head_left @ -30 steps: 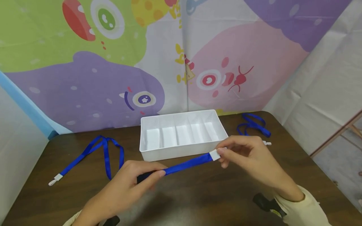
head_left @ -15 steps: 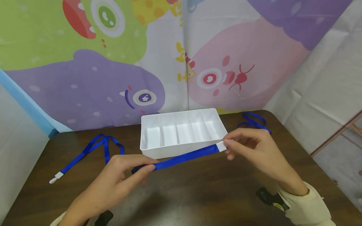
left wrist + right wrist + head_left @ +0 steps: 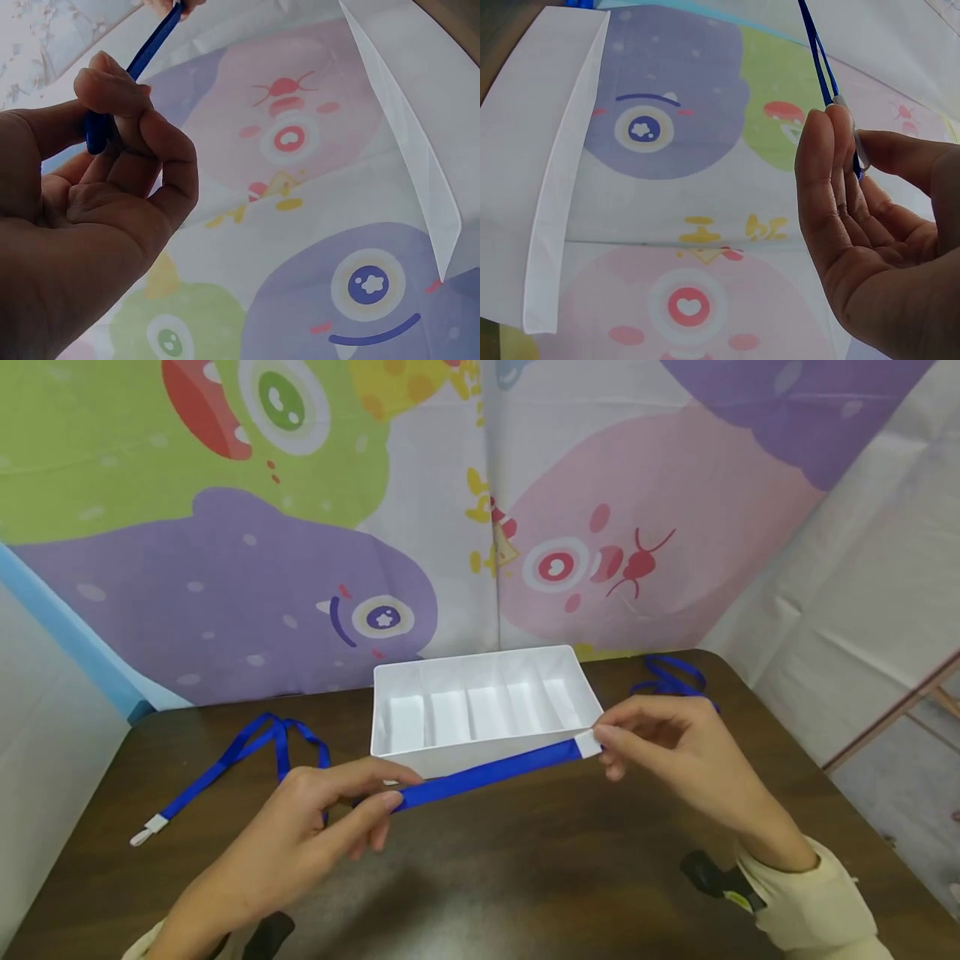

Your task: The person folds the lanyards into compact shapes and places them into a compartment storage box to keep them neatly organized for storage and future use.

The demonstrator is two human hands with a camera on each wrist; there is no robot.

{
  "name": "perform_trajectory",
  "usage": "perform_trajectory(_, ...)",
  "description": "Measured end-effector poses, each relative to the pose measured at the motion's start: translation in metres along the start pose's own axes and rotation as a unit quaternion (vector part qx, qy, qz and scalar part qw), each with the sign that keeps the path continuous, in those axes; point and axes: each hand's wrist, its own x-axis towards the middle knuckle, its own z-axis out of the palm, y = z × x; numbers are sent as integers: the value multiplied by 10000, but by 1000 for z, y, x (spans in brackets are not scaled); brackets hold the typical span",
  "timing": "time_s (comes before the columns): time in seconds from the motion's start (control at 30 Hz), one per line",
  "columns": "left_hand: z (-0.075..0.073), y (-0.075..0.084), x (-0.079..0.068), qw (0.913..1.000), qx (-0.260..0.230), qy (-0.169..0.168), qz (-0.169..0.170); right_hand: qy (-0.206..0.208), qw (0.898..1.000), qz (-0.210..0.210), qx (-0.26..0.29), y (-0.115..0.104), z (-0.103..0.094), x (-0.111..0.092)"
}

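A blue lanyard (image 3: 491, 770) stretches between the two hands in front of the box, sloping up to the right. My left hand (image 3: 300, 831) pinches its left part between thumb and forefinger; in the left wrist view a short blue fold (image 3: 96, 133) pokes out below the fingers. My right hand (image 3: 678, 760) pinches the white clip end (image 3: 587, 743). In the right wrist view the strap shows as two layers running up from the white piece (image 3: 861, 146). Behind the strap stands a white box (image 3: 480, 672) with several compartments, nothing in them.
On the dark wooden table (image 3: 480, 885), a second blue lanyard (image 3: 232, 760) with a white clip lies left of the box. Another blue lanyard (image 3: 671, 677) lies at the back right, partly behind the right hand. A cartoon-printed cloth (image 3: 465, 510) hangs behind the table.
Both hands have moved slightly up and apart with the lanyard, the left one leftward, the right one rightward. More of the strap shows between them. The box and other lanyards stay put.
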Motion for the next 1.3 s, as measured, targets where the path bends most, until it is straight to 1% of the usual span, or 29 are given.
perform_trajectory(0.17,-1,-4,0,9993,-222,-238,-159,58,9997,217,-57,2,-1,-5)
perform_trajectory(0.27,-1,-9,-2,9981,-384,-392,-272,-49,9994,329,-77,6,0,-8)
perform_trajectory(0.37,0,-14,-6,9949,-727,-590,-367,-218,9991,357,-70,15,1,-12)
perform_trajectory(0.43,2,-19,-10,9906,-1111,-788,-156,-336,9988,350,-6,21,3,-14)
perform_trajectory(0.53,6,-24,-15,9802,-1608,-1145,128,-498,9980,394,73,30,5,-17)
perform_trajectory(0.57,7,-25,-16,9766,-1725,-1255,287,-538,9976,436,81,32,6,-17)
perform_trajectory(0.63,8,-25,-18,9727,-1810,-1386,433,-606,9967,533,94,37,9,-18)
perform_trajectory(0.7,8,-23,-19,9715,-1796,-1473,480,-660,9961,577,95,41,11,-19)
perform_trajectory(0.87,6,-22,-22,9634,-1977,-1710,599,-748,9953,592,135,47,16,-18)
perform_trajectory(0.9,6,-22,-22,9628,-1990,-1712,641,-748,9952,618,121,47,17,-18)
perform_trajectory(0.93,6,-23,-21,9648,-1913,-1672,672,-745,9951,643,130,48,17,-17)
perform_trajectory(1.07,7,-28,-18,9766,-1542,-1363,629,-715,9947,717,171,48,21,-16)
perform_trajectory(1.17,8,-30,-17,9858,-1216,-1029,529,-675,9953,658,234,48,25,-16)
perform_trajectory(1.23,10,-31,-16,9902,-989,-758,633,-643,9960,562,251,48,29,-16)
perform_trajectory(1.3,12,-30,-13,9922,-854,-521,747,-592,9967,478,270,46,33,-16)
